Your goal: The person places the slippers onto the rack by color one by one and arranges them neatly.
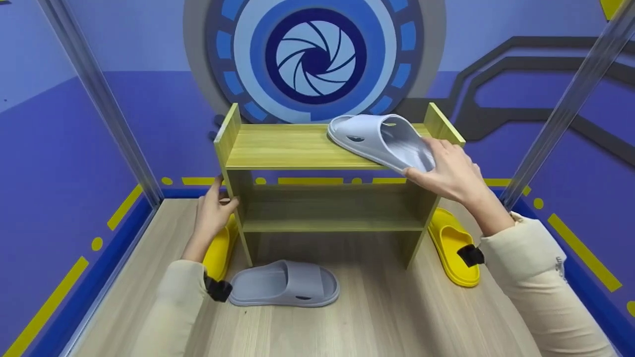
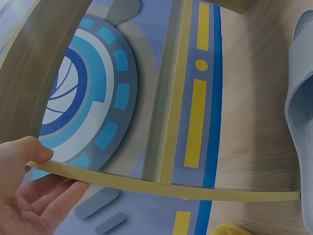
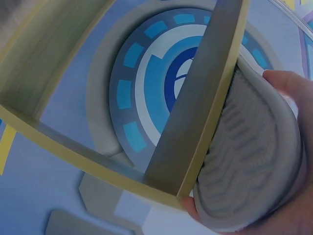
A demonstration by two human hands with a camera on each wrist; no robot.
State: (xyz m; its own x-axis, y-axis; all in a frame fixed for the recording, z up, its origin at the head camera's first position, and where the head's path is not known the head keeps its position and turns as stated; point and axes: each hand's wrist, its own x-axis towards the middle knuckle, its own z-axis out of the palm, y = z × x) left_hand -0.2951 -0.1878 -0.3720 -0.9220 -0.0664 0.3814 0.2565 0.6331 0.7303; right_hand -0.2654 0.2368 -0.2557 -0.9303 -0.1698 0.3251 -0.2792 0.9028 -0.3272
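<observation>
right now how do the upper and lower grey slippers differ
The right grip holds the upper slipper partly over the top shelf; the lower slipper lies unheld on the wooden surface. In the head view, the upper slipper's toe points left, the lower slipper's right. Both are grey slides.

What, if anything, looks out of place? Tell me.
One yellow slipper lies left of the rack, another right of it: an oddly split pair. A grey slipper lies crosswise near the front. No spills or damage show.
</observation>
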